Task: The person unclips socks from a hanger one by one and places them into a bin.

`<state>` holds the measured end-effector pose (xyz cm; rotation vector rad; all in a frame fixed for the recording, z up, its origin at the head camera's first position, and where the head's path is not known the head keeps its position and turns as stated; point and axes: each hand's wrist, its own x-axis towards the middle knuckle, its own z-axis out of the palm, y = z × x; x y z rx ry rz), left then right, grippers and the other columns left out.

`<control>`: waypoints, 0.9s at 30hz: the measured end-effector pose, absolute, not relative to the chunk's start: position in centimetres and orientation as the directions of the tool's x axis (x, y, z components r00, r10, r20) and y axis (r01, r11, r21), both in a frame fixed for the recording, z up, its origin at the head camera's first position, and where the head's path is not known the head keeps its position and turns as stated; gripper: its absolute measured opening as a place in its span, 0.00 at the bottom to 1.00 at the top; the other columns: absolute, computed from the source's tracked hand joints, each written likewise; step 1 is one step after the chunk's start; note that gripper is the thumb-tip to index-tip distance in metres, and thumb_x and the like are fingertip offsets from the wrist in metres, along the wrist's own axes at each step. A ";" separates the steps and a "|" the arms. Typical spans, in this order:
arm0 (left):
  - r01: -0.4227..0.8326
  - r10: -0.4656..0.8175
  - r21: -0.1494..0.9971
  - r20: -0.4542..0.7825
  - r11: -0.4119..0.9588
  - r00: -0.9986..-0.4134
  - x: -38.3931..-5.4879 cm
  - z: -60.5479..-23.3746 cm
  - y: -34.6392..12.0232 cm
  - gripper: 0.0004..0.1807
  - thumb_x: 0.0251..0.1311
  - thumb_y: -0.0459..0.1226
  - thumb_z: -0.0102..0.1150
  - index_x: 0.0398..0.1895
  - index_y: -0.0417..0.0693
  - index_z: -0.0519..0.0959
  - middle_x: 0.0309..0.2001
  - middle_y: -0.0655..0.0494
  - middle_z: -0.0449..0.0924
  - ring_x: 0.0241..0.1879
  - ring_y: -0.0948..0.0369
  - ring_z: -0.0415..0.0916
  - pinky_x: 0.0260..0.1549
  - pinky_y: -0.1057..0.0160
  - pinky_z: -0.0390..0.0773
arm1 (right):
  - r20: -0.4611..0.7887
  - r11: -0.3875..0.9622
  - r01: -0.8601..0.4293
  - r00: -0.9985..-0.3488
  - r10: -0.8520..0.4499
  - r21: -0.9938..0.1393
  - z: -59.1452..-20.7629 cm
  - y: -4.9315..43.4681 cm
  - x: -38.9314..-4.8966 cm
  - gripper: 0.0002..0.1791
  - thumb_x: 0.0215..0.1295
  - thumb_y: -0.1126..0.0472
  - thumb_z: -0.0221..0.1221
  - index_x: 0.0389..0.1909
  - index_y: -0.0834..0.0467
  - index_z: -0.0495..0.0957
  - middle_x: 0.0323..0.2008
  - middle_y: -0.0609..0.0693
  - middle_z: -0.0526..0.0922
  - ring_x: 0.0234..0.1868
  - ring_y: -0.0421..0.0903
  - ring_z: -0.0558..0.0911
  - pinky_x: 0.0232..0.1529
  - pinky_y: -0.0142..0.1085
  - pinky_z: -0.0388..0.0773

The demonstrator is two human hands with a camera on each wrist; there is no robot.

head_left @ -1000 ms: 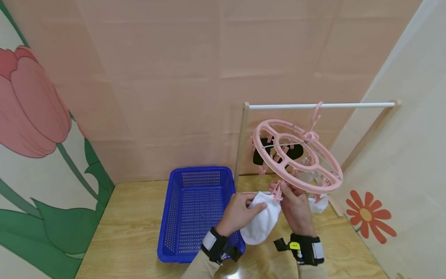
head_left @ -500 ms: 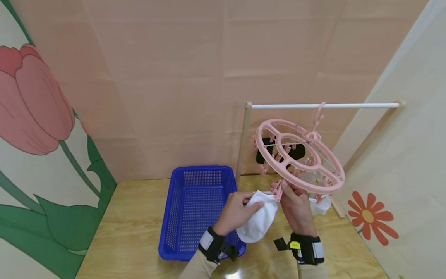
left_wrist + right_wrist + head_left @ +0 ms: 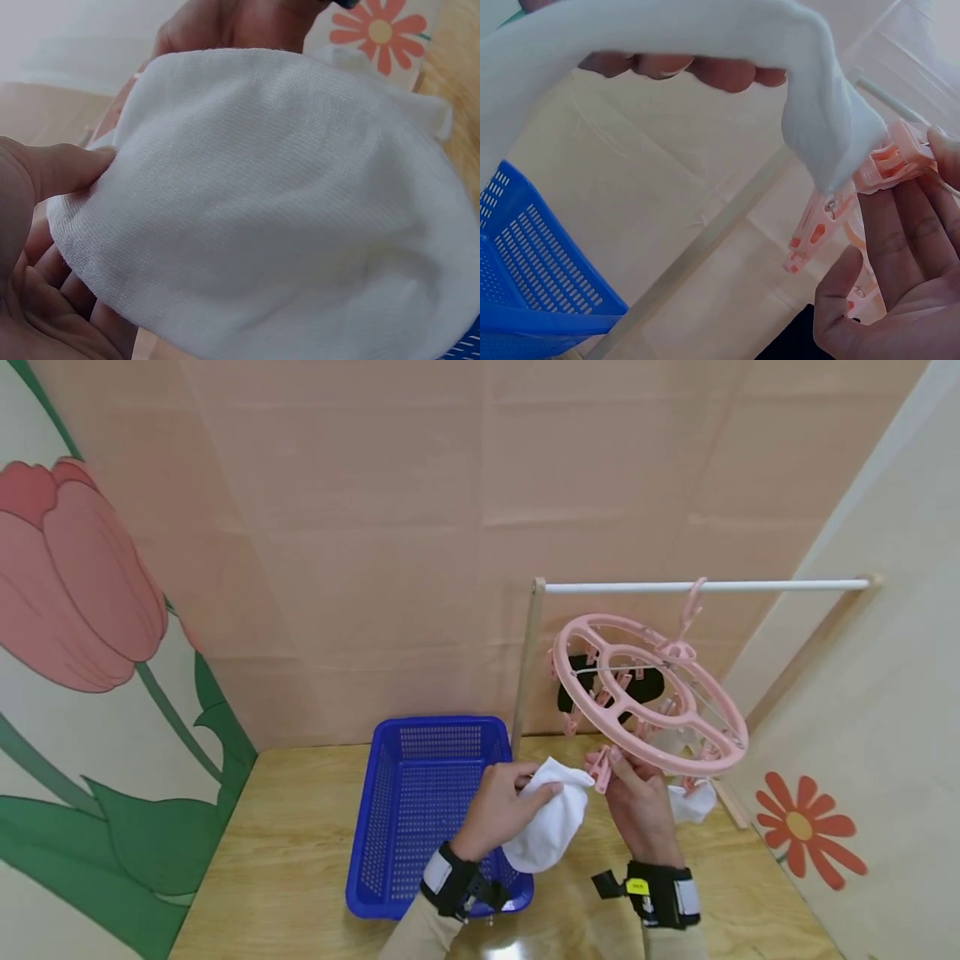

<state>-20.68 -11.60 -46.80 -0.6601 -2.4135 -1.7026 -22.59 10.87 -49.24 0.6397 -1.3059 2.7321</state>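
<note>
A white knitted sock (image 3: 550, 827) hangs from my left hand (image 3: 497, 810), which pinches its upper edge between thumb and fingers. In the left wrist view the sock (image 3: 285, 202) spreads broad and hides much behind it. My right hand (image 3: 641, 802) pinches a pink clothespin (image 3: 602, 770) under the near rim of the round pink drying hanger (image 3: 645, 752). In the right wrist view a corner of the sock lies right at the end of that clothespin (image 3: 894, 159).
A blue plastic basket (image 3: 367, 827) stands on the wooden table (image 3: 285, 852) left of the hands. The hanger hooks onto a white rail (image 3: 780, 586). Black socks (image 3: 576, 685) hang at its far side, and another white sock (image 3: 693, 802) at its right.
My left hand and the white sock have shifted left, drawing the sock's corner out to the edge of the clothespin. The right hand stays on the clothespin.
</note>
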 end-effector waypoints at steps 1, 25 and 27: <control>0.418 0.280 0.866 0.343 0.275 -0.897 -20.7 -46.6 -11.6 0.14 0.67 0.43 0.69 0.50 0.46 0.89 0.40 0.47 0.93 0.33 0.70 0.87 0.29 0.73 0.82 | 0.388 -0.646 -0.214 -0.911 -0.138 -0.733 -49.3 10.9 -22.7 0.17 0.83 0.67 0.45 0.53 0.60 0.83 0.43 0.53 0.92 0.46 0.46 0.92 0.56 0.36 0.85; 0.438 0.230 0.853 0.382 0.285 -0.895 -21.4 -45.2 -13.5 0.13 0.68 0.41 0.68 0.47 0.41 0.88 0.39 0.45 0.93 0.34 0.66 0.87 0.29 0.72 0.81 | 0.397 -0.654 -0.207 -0.905 -0.155 -0.728 -49.8 10.8 -22.8 0.18 0.84 0.67 0.43 0.56 0.61 0.82 0.46 0.53 0.92 0.47 0.46 0.92 0.50 0.35 0.87; 0.434 0.224 0.853 0.380 0.290 -0.897 -21.6 -45.0 -13.8 0.13 0.68 0.41 0.68 0.47 0.41 0.88 0.38 0.45 0.93 0.33 0.67 0.86 0.28 0.72 0.81 | 0.406 -0.673 -0.202 -0.900 -0.160 -0.712 -49.9 10.9 -22.8 0.18 0.84 0.67 0.43 0.56 0.62 0.82 0.46 0.54 0.92 0.48 0.47 0.92 0.51 0.36 0.87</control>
